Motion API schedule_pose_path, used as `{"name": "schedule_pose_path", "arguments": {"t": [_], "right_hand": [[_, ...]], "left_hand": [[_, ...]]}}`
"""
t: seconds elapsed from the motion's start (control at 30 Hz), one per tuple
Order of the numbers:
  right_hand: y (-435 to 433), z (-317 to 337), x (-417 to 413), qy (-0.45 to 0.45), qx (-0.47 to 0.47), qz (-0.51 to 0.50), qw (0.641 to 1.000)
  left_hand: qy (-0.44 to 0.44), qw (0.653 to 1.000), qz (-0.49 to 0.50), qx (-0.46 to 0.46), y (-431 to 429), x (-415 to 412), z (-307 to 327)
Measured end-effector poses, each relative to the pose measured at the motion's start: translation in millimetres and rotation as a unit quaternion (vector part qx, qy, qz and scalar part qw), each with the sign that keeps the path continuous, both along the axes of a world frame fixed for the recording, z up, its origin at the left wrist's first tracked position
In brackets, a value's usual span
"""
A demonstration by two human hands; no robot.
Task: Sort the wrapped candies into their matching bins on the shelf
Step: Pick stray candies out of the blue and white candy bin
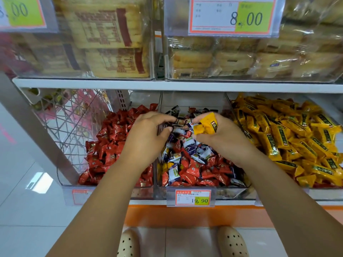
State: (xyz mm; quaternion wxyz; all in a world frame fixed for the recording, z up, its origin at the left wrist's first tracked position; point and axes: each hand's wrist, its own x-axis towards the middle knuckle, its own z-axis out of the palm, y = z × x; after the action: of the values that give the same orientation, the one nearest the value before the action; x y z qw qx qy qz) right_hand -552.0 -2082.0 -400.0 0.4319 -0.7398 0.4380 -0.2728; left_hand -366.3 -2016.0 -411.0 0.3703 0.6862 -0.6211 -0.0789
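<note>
Wire, painted white, for the mesh basket at far left of the lower shelf. Beside that, first of three clear bins in a row: the left bin, heaped with red candies alone. Above the wall between first and second bins, the left hand: knuckles up, fingers half curled, forefinger and thumb drawn toward each other with a small gap between, tips down among the wrappers at the back of the middle bin. Cannot tell if pinching a candy or nothing. Under both hands, the mixed pile: red, purple-and-white and a few yellow pieces jumbled together, far too many to count. Near the left hand but apart from it, the right hand, clenched around yellow candies and raised just over the mixed pile; two wrappers showing for certain, the rest of the grip hidden by the fingers. Further right, the right bin, filled with a yellow heap of matching wrappers. By count: two hands, three candy bins below, two upper bins of packed pastries above, four price tags with print showing, two up and two down, and two pale perforated shoes on the floor at the bottom edge.
</note>
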Motion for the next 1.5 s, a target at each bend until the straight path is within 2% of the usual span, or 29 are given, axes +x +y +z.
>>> {"name": "schedule_pose_path", "arguments": {"t": [0.07, 0.13, 0.27, 0.33, 0.4, 0.53, 0.63, 0.73, 0.8, 0.93, 1.13, 1.3, 1.4, 1.5], "right_hand": [[6.5, 1.4, 10.8, 0.034, 0.004, 0.058, 0.998], [11.9, -6.6, 23.8, 0.115, -0.007, 0.104, 0.988], [18.9, -25.8, 41.9, 0.324, -0.098, 0.137, 0.931], [20.9, -28.3, 47.8, 0.382, -0.14, 0.126, 0.905], [20.4, -29.4, 51.9, 0.412, -0.136, 0.128, 0.892], [17.9, -30.2, 58.1, 0.419, -0.068, 0.168, 0.89], [23.0, -33.2, 65.0, 0.434, -0.098, 0.145, 0.884], [25.4, -40.4, 67.9, 0.398, -0.163, 0.114, 0.896], [23.9, -44.7, 65.6, 0.363, -0.171, 0.093, 0.911], [22.7, -49.0, 61.2, 0.302, -0.122, 0.07, 0.943], [15.4, -53.6, 59.7, 0.234, -0.054, 0.068, 0.968], [11.8, -32.7, 48.6, 0.069, 0.046, 0.029, 0.996], [8.6, -16.0, 35.5, -0.02, 0.08, -0.013, 0.997], [8.9, -4.9, 23.9, -0.068, 0.092, -0.04, 0.993]], "left_hand": [[0.002, 1.0, -0.012, 0.007, 8.4, 7.1, -0.7], [-0.008, 1.0, -0.021, 0.017, 18.3, 13.6, -2.1], [-0.02, 0.998, -0.044, 0.04, 36.7, 24.8, -5.0], [-0.021, 0.997, -0.054, 0.053, 44.3, 29.3, -6.9], [-0.018, 0.996, -0.06, 0.062, 49.9, 33.3, -8.5], [0.001, 0.995, -0.067, 0.069, 55.7, 36.7, -9.5], [0.01, 0.995, -0.073, 0.069, 55.9, 35.8, -8.7], [0.018, 0.995, -0.073, 0.067, 54.6, 34.6, -8.0], [0.018, 0.995, -0.072, 0.065, 53.8, 34.3, -8.1], [0.017, 0.995, -0.069, 0.066, 52.8, 34.3, -8.4], [0.014, 0.995, -0.064, 0.069, 52.5, 35.5, -8.6], [0.016, 0.996, -0.062, 0.064, 51.1, 34.6, -8.0], [0.007, 0.996, -0.064, 0.055, 47.5, 29.2, -7.8], [-0.005, 0.997, -0.062, 0.038, 40.9, 18.6, -2.7]]}}
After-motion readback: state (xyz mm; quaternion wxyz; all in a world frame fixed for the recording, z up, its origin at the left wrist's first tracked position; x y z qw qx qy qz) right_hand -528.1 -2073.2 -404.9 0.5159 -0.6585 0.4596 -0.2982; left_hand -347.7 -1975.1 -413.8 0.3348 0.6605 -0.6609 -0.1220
